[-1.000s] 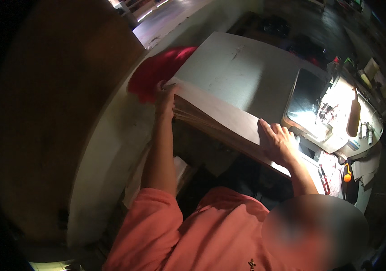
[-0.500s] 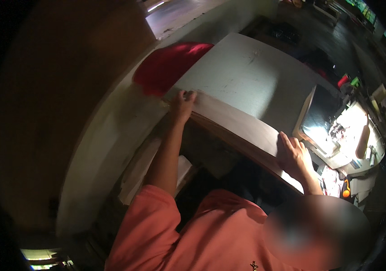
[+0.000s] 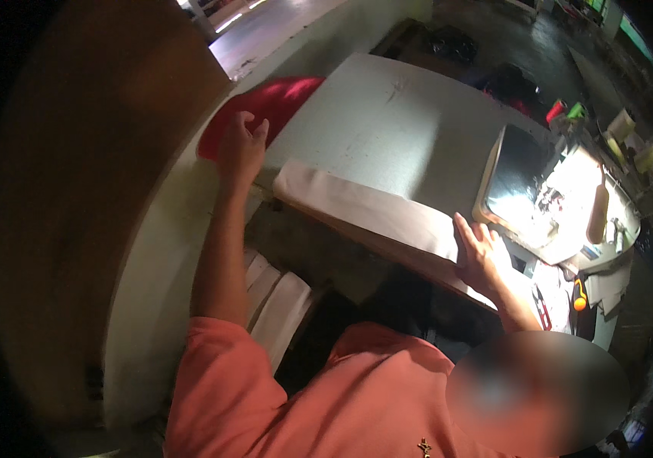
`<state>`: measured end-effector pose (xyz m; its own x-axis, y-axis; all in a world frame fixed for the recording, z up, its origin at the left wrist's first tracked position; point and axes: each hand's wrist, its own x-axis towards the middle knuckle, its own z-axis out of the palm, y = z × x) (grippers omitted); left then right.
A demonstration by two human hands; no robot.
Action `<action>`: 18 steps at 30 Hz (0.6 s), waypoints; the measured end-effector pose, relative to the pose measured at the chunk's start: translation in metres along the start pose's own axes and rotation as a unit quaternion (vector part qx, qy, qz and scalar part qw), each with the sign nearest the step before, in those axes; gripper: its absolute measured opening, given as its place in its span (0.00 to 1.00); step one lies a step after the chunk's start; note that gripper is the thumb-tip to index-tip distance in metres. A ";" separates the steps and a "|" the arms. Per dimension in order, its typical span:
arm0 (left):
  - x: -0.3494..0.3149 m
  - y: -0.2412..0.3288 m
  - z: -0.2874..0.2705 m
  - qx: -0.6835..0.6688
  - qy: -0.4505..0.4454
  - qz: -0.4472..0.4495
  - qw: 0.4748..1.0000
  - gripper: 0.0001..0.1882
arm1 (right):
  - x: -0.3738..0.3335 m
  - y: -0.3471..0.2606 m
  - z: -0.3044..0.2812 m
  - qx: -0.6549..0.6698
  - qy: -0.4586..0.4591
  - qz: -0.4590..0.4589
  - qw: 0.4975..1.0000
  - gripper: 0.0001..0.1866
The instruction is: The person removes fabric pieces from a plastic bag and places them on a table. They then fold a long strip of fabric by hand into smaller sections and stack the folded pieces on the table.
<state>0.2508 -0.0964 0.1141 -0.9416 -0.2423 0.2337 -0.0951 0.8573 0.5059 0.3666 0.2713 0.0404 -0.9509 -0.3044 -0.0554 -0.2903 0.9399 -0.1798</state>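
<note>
Pale strip (image 3: 365,210) on table (image 3: 357,122), right hand (image 3: 483,253) touching, left hand (image 3: 242,150) free

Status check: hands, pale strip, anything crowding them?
Left hand open, off strip. Right hand on the pale strip's right end. Strip along table's near edge. Lit machine close by right hand.

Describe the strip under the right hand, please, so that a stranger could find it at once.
Find the big grey table, then look at its near edge. Along that edge lies a long, pale strip, with the right hand on its right part. Unlike the pale pieces lower in the picture, it lies on the table.
</note>
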 end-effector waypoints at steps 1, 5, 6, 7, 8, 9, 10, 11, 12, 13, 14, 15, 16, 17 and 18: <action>-0.003 0.003 -0.004 -0.007 0.002 -0.003 1.000 0.28 | 0.001 -0.003 -0.005 -0.005 -0.013 0.010 1.000 0.45; -0.037 -0.030 0.068 0.059 -0.038 0.044 0.997 0.27 | 0.006 -0.011 -0.020 0.003 -0.044 0.012 0.999 0.41; -0.039 -0.025 0.074 0.034 -0.057 0.026 0.997 0.27 | 0.008 -0.007 -0.020 0.009 -0.047 0.013 0.999 0.40; -0.038 -0.019 0.080 0.009 -0.078 0.009 0.997 0.27 | 0.007 -0.003 -0.020 0.015 -0.051 0.013 0.999 0.39; -0.035 -0.013 0.082 0.025 -0.095 0.014 0.995 0.26 | 0.001 -0.002 -0.019 0.010 0.003 -0.006 1.000 0.26; -0.036 -0.006 0.084 0.049 -0.109 0.026 0.992 0.26 | -0.004 -0.004 -0.026 0.017 -0.003 -0.039 0.999 0.25; -0.036 0.000 0.086 0.073 -0.123 0.039 0.989 0.26 | -0.012 -0.001 -0.025 0.002 0.001 -0.051 0.999 0.26; -0.038 0.007 0.088 0.096 -0.137 0.052 0.985 0.26 | -0.021 0.003 -0.023 -0.014 0.004 -0.064 0.998 0.28; -0.041 0.015 0.090 0.085 -0.155 0.051 0.983 0.24 | -0.032 0.009 -0.021 0.007 0.004 -0.026 1.000 0.29; -0.043 0.017 0.093 0.090 -0.120 0.154 0.977 0.24 | -0.039 0.012 -0.020 0.012 0.013 -0.013 1.000 0.29; -0.044 0.015 0.094 0.093 -0.082 0.254 0.959 0.25 | -0.044 0.013 -0.021 0.016 0.022 -0.001 1.000 0.29; -0.046 0.015 0.088 0.102 -0.036 0.349 0.931 0.26 | -0.045 0.014 -0.022 0.024 0.038 0.004 0.999 0.29; -0.052 0.028 0.086 0.089 -0.074 0.424 0.898 0.28 | -0.046 0.019 -0.022 0.043 -0.011 0.042 0.998 0.29; -0.066 0.049 0.072 0.077 -0.115 0.498 0.856 0.31 | -0.049 0.022 -0.019 -0.007 0.032 0.045 0.998 0.30; -0.077 0.055 0.060 0.074 -0.152 0.553 0.816 0.34 | -0.049 0.017 -0.014 -0.054 0.071 0.029 0.996 0.31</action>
<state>0.2991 -0.0037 0.0739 -0.5128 0.8210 0.2510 0.8499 0.5267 0.0135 0.4062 0.3044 0.0534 -0.9697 -0.2313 0.0788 -0.2369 0.9688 -0.0723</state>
